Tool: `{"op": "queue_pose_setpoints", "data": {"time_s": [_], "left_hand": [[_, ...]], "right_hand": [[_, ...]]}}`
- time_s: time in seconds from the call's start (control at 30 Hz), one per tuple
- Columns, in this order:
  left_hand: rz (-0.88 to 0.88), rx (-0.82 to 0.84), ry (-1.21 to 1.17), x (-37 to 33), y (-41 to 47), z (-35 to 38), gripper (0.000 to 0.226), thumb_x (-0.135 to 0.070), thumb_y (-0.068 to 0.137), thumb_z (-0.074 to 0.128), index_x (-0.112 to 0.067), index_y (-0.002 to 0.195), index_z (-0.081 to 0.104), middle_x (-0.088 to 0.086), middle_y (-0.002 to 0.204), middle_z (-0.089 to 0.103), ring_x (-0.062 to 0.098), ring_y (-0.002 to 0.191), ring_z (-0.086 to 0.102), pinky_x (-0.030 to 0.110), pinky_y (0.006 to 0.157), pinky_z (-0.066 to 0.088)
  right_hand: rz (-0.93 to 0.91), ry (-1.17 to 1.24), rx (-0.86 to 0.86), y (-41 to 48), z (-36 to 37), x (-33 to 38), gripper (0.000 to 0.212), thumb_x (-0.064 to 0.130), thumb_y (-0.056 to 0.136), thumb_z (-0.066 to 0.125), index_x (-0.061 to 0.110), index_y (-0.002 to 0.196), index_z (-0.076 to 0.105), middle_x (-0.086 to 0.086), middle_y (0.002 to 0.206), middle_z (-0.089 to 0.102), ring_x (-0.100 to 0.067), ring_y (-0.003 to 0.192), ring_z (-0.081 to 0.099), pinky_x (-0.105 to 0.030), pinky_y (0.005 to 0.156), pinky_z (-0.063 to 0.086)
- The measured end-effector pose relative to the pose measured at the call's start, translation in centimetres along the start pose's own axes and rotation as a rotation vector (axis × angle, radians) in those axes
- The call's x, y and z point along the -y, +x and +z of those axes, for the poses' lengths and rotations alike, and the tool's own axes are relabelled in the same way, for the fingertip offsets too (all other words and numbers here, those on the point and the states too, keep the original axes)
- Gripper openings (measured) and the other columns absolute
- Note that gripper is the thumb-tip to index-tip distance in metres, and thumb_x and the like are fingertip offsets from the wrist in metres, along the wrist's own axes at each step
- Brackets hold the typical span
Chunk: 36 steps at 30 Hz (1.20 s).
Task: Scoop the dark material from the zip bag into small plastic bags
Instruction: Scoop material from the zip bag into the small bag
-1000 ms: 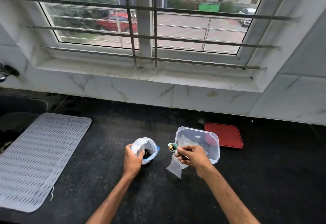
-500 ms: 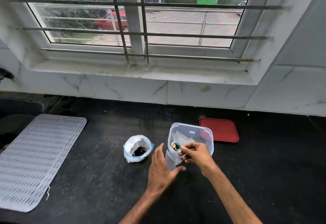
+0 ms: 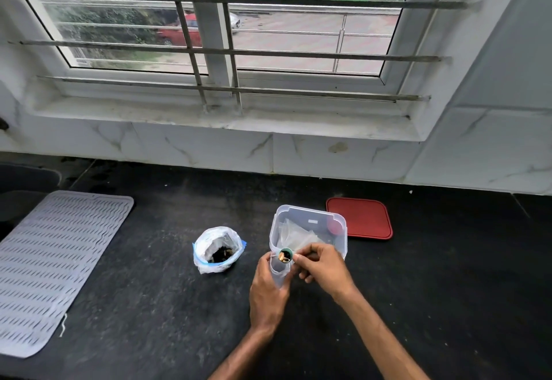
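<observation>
The zip bag (image 3: 216, 246) stands open on the black counter, its blue seal folded down and dark material showing inside. To its right my left hand (image 3: 267, 290) holds a small clear plastic bag (image 3: 279, 272) upright. My right hand (image 3: 322, 266) pinches a small green scoop (image 3: 285, 255) loaded with dark and pale bits, right over the small bag's mouth. Neither hand touches the zip bag.
A clear plastic box (image 3: 307, 227) with more small bags stands just behind my hands, and its red lid (image 3: 360, 218) lies to the right. A grey ribbed mat (image 3: 50, 260) covers the counter's left part. The tiled wall and barred window rise behind.
My left hand let go of the zip bag, crossed to the right and took hold of the small bag. The scoop in my right hand now sits over that bag's mouth.
</observation>
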<state>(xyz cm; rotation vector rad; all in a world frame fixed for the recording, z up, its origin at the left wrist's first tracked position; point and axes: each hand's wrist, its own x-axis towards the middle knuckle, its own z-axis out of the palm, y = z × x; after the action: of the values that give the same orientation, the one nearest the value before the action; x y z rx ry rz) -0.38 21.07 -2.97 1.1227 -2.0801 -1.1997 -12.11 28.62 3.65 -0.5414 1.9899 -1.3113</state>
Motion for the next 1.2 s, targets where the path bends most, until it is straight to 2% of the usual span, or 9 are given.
{"op": "queue_pose_setpoints", "data": {"time_s": [0.1,0.17,0.33,0.53,0.77,0.87,0.97,1.07,1.2], "left_hand": [[-0.017,-0.024,-0.021,-0.1,-0.2,0.1,0.048,-0.053,0.080,0.071,-0.035,0.119,0.050,-0.014,0.110,0.067,0.007,0.097,0.065,0.033,0.078,0.054],[-0.029,-0.029,-0.026,-0.2,-0.4,0.2,0.046,-0.048,0.081,0.073,-0.035,0.119,0.049,-0.015,0.110,0.067,0.007,0.097,0.066,0.034,0.079,0.054],[-0.053,-0.030,-0.024,-0.4,-0.3,0.2,0.044,-0.030,0.083,0.074,-0.033,0.120,0.050,-0.015,0.112,0.066,0.008,0.099,0.065,0.030,0.082,0.054],[-0.068,-0.009,-0.016,-0.3,-0.3,0.2,0.049,-0.040,0.082,0.073,-0.035,0.124,0.048,-0.013,0.115,0.065,0.007,0.101,0.063,0.028,0.083,0.054],[-0.085,-0.008,0.038,0.0,-0.4,0.8,0.059,-0.066,0.075,0.064,-0.042,0.124,0.042,-0.017,0.113,0.064,0.011,0.099,0.062,0.036,0.083,0.053],[-0.085,-0.003,0.058,0.1,-0.7,1.1,0.062,-0.064,0.073,0.067,-0.042,0.125,0.041,-0.018,0.117,0.062,0.013,0.101,0.061,0.037,0.085,0.052],[-0.089,-0.004,0.071,0.1,-0.7,1.0,0.063,-0.061,0.074,0.069,-0.043,0.127,0.040,-0.019,0.120,0.061,0.012,0.102,0.060,0.037,0.086,0.052],[-0.110,0.017,0.062,0.3,-0.7,1.1,0.063,-0.061,0.074,0.068,-0.044,0.127,0.039,-0.018,0.119,0.061,0.013,0.102,0.061,0.039,0.086,0.053],[-0.111,0.040,0.040,0.0,-0.9,0.9,0.063,-0.060,0.069,0.064,-0.045,0.124,0.038,-0.019,0.115,0.062,0.014,0.101,0.062,0.037,0.083,0.053]], "right_hand": [[-0.129,-0.230,-0.034,0.4,0.2,-0.3,0.008,0.018,0.086,0.072,0.015,0.079,0.067,0.001,0.070,0.074,-0.005,0.056,0.065,-0.026,0.057,0.056],[-0.259,-0.430,-0.059,0.7,0.4,-0.5,0.008,0.024,0.084,0.073,0.023,0.079,0.067,0.010,0.076,0.072,-0.002,0.069,0.067,-0.024,0.067,0.057],[-0.492,-0.719,-0.096,0.4,1.3,-1.2,0.010,0.030,0.087,0.071,0.021,0.091,0.068,0.004,0.095,0.070,-0.011,0.088,0.062,-0.019,0.071,0.047],[-0.542,-0.673,-0.176,0.6,1.5,-1.8,0.010,0.029,0.083,0.075,0.024,0.088,0.068,0.007,0.090,0.069,-0.008,0.082,0.061,-0.021,0.070,0.053],[-0.390,-0.416,-0.165,0.7,0.8,-1.9,0.007,0.028,0.082,0.076,0.028,0.080,0.069,0.017,0.082,0.072,0.002,0.079,0.066,-0.025,0.070,0.055],[-0.294,-0.214,-0.168,0.9,0.5,-1.9,0.012,0.022,0.081,0.078,0.028,0.074,0.070,0.018,0.076,0.072,0.003,0.075,0.069,-0.028,0.074,0.058],[-0.261,-0.128,-0.142,1.1,0.1,-1.8,0.013,0.018,0.080,0.079,0.026,0.073,0.071,0.012,0.076,0.073,-0.002,0.074,0.071,-0.030,0.076,0.059],[-0.292,-0.233,-0.097,0.9,-0.1,-2.0,0.011,0.019,0.079,0.080,0.025,0.075,0.071,0.014,0.077,0.073,0.001,0.076,0.069,-0.024,0.074,0.057],[-0.374,-0.510,-0.077,0.2,0.3,-2.3,0.010,0.027,0.079,0.079,0.030,0.085,0.072,0.016,0.086,0.073,0.002,0.078,0.067,-0.024,0.071,0.056]]}}
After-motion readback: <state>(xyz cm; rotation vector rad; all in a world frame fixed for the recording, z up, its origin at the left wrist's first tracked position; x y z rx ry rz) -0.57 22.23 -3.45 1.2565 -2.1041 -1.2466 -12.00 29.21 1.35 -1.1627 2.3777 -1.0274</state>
